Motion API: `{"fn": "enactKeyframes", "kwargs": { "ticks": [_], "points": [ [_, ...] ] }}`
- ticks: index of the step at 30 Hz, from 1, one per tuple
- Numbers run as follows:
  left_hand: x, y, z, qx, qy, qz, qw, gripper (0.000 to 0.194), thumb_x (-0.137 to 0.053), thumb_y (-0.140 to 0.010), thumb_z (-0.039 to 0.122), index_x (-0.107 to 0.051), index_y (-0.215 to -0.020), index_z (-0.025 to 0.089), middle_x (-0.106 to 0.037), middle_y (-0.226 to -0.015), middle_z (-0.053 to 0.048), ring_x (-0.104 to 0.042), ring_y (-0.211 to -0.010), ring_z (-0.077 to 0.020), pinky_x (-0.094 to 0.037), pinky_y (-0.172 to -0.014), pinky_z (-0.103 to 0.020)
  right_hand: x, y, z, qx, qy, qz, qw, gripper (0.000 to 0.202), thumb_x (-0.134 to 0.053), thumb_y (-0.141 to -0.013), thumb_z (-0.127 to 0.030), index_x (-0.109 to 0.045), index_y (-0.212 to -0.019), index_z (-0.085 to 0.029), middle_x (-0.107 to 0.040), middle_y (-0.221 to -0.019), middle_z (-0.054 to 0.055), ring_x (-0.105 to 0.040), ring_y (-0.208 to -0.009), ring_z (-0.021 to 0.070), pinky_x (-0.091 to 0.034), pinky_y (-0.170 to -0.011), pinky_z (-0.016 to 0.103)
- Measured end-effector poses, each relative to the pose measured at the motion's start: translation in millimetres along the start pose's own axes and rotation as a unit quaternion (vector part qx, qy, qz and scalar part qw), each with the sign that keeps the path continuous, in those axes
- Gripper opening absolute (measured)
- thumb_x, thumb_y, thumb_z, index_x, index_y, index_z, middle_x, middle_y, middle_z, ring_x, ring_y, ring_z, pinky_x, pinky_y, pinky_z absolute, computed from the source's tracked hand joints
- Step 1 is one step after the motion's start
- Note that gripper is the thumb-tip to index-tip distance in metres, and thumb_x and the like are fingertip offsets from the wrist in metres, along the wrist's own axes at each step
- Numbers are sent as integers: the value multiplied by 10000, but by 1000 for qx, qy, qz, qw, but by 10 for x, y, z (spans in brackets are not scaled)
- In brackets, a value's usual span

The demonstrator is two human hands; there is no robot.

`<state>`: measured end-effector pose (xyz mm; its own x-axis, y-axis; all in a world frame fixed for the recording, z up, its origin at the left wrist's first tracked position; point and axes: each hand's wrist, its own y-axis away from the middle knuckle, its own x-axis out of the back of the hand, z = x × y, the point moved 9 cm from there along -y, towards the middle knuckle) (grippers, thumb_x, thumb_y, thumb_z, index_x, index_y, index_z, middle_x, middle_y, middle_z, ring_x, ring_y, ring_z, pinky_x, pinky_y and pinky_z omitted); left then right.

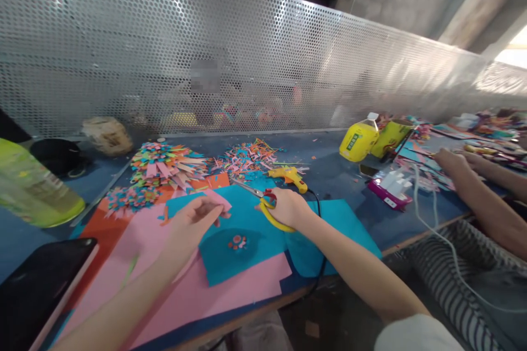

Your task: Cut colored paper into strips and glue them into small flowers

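Note:
My left hand [201, 215] pinches a small piece of pink paper [219, 199] above the sheets on the table. In my right hand [286, 208] is a pair of scissors [275, 218] with yellow and red handles; its blades point up and left, apart from the pink piece. Beneath both hands lies a blue paper sheet [242, 263], bearing a small round paper flower [237, 242]. Pink sheets [230, 299] and orange paper [101, 230] spread under it. A yellow glue gun [290, 176] rests just beyond my right hand.
Piled paper flowers [164, 167] and loose cut strips [247, 156] lie farther back. A black phone [45, 290] and a yellow-green bottle [37, 186] stand at left. Toward the right are a yellow bottle [359, 140], a purple tissue pack [389, 193] and another person's arms [473, 192]. A perforated metal screen [247, 55] borders the table.

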<state>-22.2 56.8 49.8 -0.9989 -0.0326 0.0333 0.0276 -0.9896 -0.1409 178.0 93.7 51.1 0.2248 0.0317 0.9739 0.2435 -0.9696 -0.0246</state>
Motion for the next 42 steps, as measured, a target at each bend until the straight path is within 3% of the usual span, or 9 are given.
{"fn": "enactKeyframes", "kwargs": {
  "ticks": [8,13,23,31,38,42],
  "points": [
    [66,-1,-1,15,-4,25,1000,203,-697,-592,342,-619,-684,178,-642,-649,-24,-533,-518,-117,-422,-505,-217,9,-23,-8,-3,38,-8,999,651,-363,-696,-722,-579,-930,-154,-657,-835,112,-625,-757,257,-396,-556,268],
    [90,-5,-40,35,-11,37,999,263,-689,-597,349,-613,-769,164,-635,-678,-17,-536,-533,-113,-432,-523,-220,19,-42,21,-16,40,4,999,619,-383,-702,-699,-558,-969,-168,-656,-860,94,-626,-775,246,-427,-591,276],
    [13,41,-82,58,19,20,998,258,-646,-644,381,-593,-746,150,-649,-672,-35,-569,-571,-132,-448,-526,-235,-44,-43,3,-15,17,8,1000,604,-438,-690,-676,-551,-1020,-182,-655,-905,86,-623,-808,236,-430,-609,264],
    [4,28,-27,34,6,-1,999,199,-637,-678,328,-587,-767,158,-645,-706,-27,-588,-641,-136,-430,-527,-219,-47,-60,33,-13,2,24,1000,576,-466,-680,-659,-570,-976,-176,-661,-870,90,-628,-800,261,-423,-598,276],
    [-58,54,-44,78,28,-7,997,236,-626,-684,341,-570,-823,159,-670,-722,-36,-618,-606,-149,-425,-504,-229,-27,-60,20,21,-54,61,996,507,-513,-708,-567,-559,-1046,-193,-664,-901,77,-624,-817,238,-428,-639,262],
    [-123,67,-72,82,45,-32,995,282,-636,-674,334,-570,-899,177,-664,-658,-11,-619,-572,-145,-416,-481,-220,18,-76,-7,49,-135,96,985,491,-586,-671,-517,-578,-1005,-157,-656,-820,70,-607,-707,199,-425,-599,254]
  ]
}}
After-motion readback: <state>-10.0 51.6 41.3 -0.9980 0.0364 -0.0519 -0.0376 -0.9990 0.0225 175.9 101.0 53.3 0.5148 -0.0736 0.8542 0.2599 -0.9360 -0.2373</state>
